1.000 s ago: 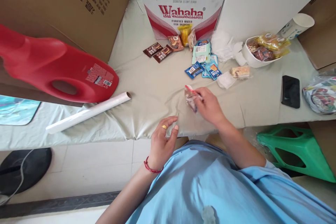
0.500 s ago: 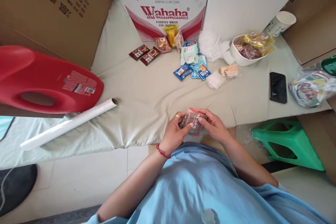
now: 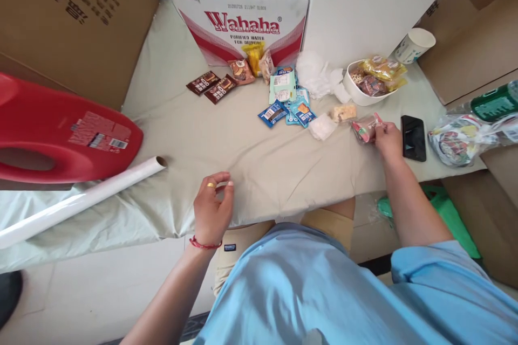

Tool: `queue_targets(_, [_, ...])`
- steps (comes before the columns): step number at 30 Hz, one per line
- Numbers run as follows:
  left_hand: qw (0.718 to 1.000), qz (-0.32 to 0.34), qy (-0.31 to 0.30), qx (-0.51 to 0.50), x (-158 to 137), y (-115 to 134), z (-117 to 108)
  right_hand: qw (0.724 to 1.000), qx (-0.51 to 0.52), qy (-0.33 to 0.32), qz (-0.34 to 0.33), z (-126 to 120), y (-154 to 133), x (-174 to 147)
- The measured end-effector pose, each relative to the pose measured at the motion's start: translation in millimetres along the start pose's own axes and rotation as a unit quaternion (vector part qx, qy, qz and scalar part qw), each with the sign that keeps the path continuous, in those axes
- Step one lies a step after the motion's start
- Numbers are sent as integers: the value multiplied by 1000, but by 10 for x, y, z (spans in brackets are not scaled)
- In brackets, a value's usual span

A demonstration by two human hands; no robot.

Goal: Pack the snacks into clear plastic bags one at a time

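My right hand (image 3: 389, 140) pinches a clear and red snack packet (image 3: 365, 127) at the right of the table, just left of a black phone (image 3: 413, 138). My left hand (image 3: 214, 202) rests near the table's front edge with its fingers curled apart and nothing in them. Beyond the packet stands a white bowl (image 3: 364, 98) with wrapped snacks in it. A pale wrapped snack (image 3: 343, 112) and a crumpled white tissue (image 3: 322, 126) lie to the packet's left. Blue packets (image 3: 302, 110) and a light green packet (image 3: 282, 87) are heaped mid-table.
Two brown packets (image 3: 219, 89) lie before a Wahaha carton (image 3: 243, 21). At left are a red jug (image 3: 68, 129) and a white tube (image 3: 84, 199). A paper cup (image 3: 415, 46), a green bottle (image 3: 496, 102) and a plastic bag (image 3: 457, 140) stand at right.
My hands have moved apart. The right one has carried the snack packet to the right, beside the phone; the left has let go and moved left. The view has shifted slightly.
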State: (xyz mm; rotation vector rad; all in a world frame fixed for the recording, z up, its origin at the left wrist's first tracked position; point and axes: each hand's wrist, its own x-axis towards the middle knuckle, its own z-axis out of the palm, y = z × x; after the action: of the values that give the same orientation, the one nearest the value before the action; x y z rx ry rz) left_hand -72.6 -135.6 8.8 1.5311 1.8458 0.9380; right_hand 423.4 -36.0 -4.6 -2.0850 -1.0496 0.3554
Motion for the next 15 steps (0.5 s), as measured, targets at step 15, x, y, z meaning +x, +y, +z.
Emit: queue_targets(15, [980, 172, 46, 94, -120, -337, 161, 918, -128, -231, -297, 608, -897, -1024])
